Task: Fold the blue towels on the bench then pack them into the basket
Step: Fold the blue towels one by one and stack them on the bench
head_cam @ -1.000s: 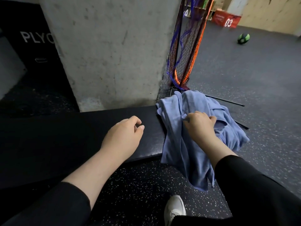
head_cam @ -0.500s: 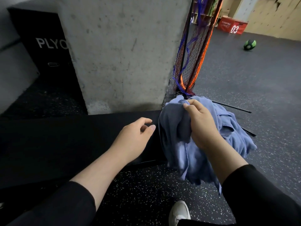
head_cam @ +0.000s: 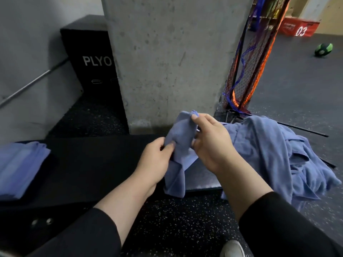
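Center frame: right hand (head_cam: 210, 143) pinches top edge of one blue towel (head_cam: 181, 143), left hand (head_cam: 155, 161) grips its lower part w/ curled fingers; towel hangs above black bench (head_cam: 89, 164). Loose towel pile (head_cam: 278, 154) at right, over bench end. Folded stack (head_cam: 19, 167) at left edge, on bench. Concrete pillar (head_cam: 167, 58) top center.
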Motion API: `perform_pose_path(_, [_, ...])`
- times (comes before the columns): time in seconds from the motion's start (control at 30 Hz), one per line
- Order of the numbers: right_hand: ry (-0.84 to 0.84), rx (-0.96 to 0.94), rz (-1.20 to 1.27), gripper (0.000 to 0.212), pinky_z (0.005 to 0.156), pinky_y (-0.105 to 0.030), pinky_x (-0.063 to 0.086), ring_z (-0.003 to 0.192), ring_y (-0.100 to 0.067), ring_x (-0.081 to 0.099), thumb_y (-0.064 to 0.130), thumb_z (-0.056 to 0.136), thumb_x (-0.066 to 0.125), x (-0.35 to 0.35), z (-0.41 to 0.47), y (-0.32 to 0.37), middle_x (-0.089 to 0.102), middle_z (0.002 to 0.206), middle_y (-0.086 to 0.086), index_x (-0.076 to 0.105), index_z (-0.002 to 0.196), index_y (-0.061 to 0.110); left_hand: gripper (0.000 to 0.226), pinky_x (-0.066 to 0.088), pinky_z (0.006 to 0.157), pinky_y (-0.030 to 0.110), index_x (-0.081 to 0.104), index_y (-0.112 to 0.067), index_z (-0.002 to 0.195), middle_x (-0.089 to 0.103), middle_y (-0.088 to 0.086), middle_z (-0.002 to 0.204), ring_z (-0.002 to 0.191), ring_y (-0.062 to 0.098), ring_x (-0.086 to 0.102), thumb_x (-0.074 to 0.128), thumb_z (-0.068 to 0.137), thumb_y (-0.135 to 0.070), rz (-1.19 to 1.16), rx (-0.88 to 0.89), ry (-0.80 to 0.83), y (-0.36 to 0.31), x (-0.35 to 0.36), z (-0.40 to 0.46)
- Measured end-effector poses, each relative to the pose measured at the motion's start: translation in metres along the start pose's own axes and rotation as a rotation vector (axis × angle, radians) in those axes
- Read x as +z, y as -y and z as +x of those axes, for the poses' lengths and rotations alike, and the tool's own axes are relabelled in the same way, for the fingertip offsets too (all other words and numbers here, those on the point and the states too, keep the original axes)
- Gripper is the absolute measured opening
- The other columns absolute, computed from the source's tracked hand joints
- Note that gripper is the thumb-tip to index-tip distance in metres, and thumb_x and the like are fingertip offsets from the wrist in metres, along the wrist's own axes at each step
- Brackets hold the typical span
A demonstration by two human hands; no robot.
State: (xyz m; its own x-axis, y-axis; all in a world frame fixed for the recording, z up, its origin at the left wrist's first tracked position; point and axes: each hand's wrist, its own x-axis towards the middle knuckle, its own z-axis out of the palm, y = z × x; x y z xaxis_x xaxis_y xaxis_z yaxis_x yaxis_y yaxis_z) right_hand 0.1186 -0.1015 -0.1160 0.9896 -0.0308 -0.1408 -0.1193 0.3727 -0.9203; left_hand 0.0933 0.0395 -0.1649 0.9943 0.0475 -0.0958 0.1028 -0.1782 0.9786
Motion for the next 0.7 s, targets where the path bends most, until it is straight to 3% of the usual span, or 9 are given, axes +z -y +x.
perform_pose_path(0.1, [-0.01, -0.022, -0.087, 0.01, 0.077, -0.037, 0.059, 0.088, -0.022, 0.066, 0.016, 0.102, 0.056, 0.013, 0.01, -0.007, 0.065, 0.091, -0.009, 0.062, 0.097, 0.01, 0.023, 0.047, 0.065, 0.026, 0.067, -0.013, 0.086, 0.07, 0.006, 0.081, 0.071, 0.008, 0.058, 0.055, 0.102, -0.026, 0.008, 0.05, -0.219, -0.005, -0.032, 0.006])
perform_pose_path(0.17, [-0.041, -0.017, -0.154, 0.009, 0.07, -0.033, 0.057, 0.082, -0.022, 0.065, 0.014, 0.1, 0.058, 0.024, 0.017, -0.016, 0.065, 0.085, -0.009, 0.063, 0.093, 0.013, 0.023, 0.045, 0.06, 0.018, 0.067, -0.012, 0.086, 0.068, 0.0, 0.075, 0.066, 0.003, 0.058, 0.058, 0.101, -0.027, 0.018, 0.088, -0.28, -0.008, -0.054, 0.008])
perform_pose_path(0.23, [-0.064, -0.025, -0.252, 0.006, 0.066, -0.032, 0.053, 0.072, -0.02, 0.06, 0.013, 0.096, 0.06, 0.035, 0.024, -0.027, 0.064, 0.079, -0.009, 0.061, 0.098, 0.019, 0.023, 0.043, 0.055, 0.016, 0.068, -0.011, 0.084, 0.064, -0.005, 0.068, 0.062, 0.003, 0.056, 0.062, 0.1, -0.026, -0.002, 0.106, -0.272, -0.007, -0.071, 0.009])
perform_pose_path(0.3, [-0.061, -0.091, -0.498, 0.016, 0.062, -0.032, 0.048, 0.06, -0.014, 0.054, 0.017, 0.093, 0.062, 0.039, 0.029, -0.038, 0.065, 0.074, -0.006, 0.057, 0.105, 0.028, 0.025, 0.041, 0.053, 0.015, 0.067, -0.012, 0.078, 0.058, -0.012, 0.058, 0.055, 0.0, 0.051, 0.064, 0.099, -0.025, 0.011, 0.105, -0.262, -0.005, -0.081, 0.008])
perform_pose_path(0.4, [0.087, -0.199, -0.787, 0.008, 0.058, -0.027, 0.042, 0.055, -0.008, 0.049, 0.019, 0.095, 0.058, 0.046, 0.029, -0.046, 0.066, 0.071, 0.004, 0.062, 0.095, 0.026, 0.03, 0.043, 0.053, 0.019, 0.065, -0.014, 0.073, 0.057, -0.012, 0.056, 0.054, 0.0, 0.052, 0.063, 0.099, -0.028, 0.045, 0.064, -0.294, -0.004, -0.094, 0.009])
perform_pose_path(0.53, [0.311, -0.153, -0.927, 0.015, 0.071, -0.023, 0.048, 0.074, 0.002, 0.06, 0.047, 0.091, 0.063, 0.051, 0.016, -0.044, 0.068, 0.087, 0.015, 0.067, 0.097, 0.034, 0.031, 0.046, 0.064, 0.029, 0.068, -0.008, 0.08, 0.063, -0.001, 0.071, 0.068, 0.011, 0.056, 0.06, 0.099, -0.031, -0.001, -0.071, -0.265, 0.002, -0.102, 0.015])
perform_pose_path(0.63, [0.447, -0.227, -1.219, 0.059, 0.095, -0.025, 0.044, 0.113, -0.002, 0.05, 0.072, 0.069, 0.068, 0.048, 0.008, -0.048, 0.048, 0.122, 0.017, 0.058, 0.12, 0.044, 0.024, 0.05, 0.069, 0.026, 0.074, -0.014, 0.091, 0.074, -0.003, 0.084, 0.076, 0.01, 0.066, 0.059, 0.101, -0.03, -0.095, -0.142, -0.227, 0.001, -0.098, 0.016])
perform_pose_path(0.7, [0.429, -0.278, -1.344, 0.069, 0.106, -0.034, 0.04, 0.131, -0.011, 0.037, 0.067, 0.069, 0.072, 0.046, 0.006, -0.056, 0.034, 0.144, 0.012, 0.057, 0.129, 0.037, 0.025, 0.051, 0.073, 0.026, 0.075, -0.015, 0.093, 0.076, 0.0, 0.089, 0.081, 0.01, 0.068, 0.058, 0.102, -0.031, -0.136, -0.179, -0.207, -0.002, -0.094, 0.018])
